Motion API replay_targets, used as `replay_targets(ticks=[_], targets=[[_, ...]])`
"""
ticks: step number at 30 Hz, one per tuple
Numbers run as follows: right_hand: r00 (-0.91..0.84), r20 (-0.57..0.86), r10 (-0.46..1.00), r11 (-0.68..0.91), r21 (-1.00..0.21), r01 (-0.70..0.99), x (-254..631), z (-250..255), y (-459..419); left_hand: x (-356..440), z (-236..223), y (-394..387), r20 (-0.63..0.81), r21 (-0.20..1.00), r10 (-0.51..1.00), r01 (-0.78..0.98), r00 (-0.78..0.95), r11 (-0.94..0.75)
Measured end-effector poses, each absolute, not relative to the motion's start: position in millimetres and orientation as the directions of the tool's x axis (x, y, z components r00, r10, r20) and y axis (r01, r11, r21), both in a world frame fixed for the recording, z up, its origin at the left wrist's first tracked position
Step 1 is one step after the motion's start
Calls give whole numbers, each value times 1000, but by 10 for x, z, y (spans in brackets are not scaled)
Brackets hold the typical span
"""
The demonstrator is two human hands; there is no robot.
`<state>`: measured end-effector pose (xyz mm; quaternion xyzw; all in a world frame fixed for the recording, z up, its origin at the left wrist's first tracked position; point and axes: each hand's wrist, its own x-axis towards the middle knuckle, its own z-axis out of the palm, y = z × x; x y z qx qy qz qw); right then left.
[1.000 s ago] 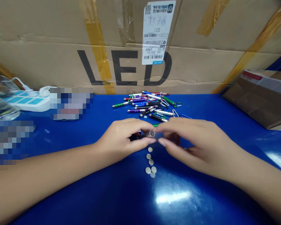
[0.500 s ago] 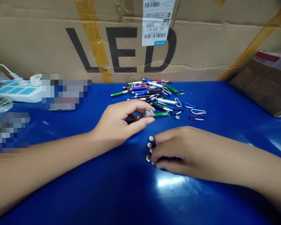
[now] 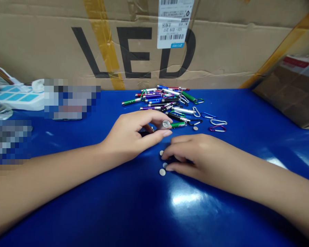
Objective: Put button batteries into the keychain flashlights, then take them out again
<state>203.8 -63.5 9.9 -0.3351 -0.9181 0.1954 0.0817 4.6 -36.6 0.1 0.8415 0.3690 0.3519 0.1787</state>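
The right hand (image 3: 197,152) has shifted toward twelve o'clock, grip narrowly parted at the discs (image 3: 162,172). The left hand (image 3: 130,133) pinches the tube (image 3: 166,125), at twelve o'clock from the right grip.

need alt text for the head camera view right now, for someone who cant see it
A left hand grips an open-ended metal tube while the right hand reaches among small silver discs on a blue table; colourful penlights lie behind.
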Motion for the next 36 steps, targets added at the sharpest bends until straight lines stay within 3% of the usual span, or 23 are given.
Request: replay_targets(ticks=[7, 23, 31, 36], targets=[[-712, -84, 697, 611, -449, 652, 1987, 137, -661, 54, -1, -357, 460, 542, 735, 498, 498, -677], [-668, -39, 743, 633, -286, 720, 1936, 201, -693, 45, -10, -365, 507, 493, 682, 471, 528, -731], [-630, -161, 760, 598, -207, 774, 1868, 205, -686, 54, -15, -351, 512, 478, 660, 457, 549, -750], [-702, -57, 710, 687, -166, 708, 1957, 194, -684, 44, -7, -354, 504, 476, 657, 454, 561, -753]])
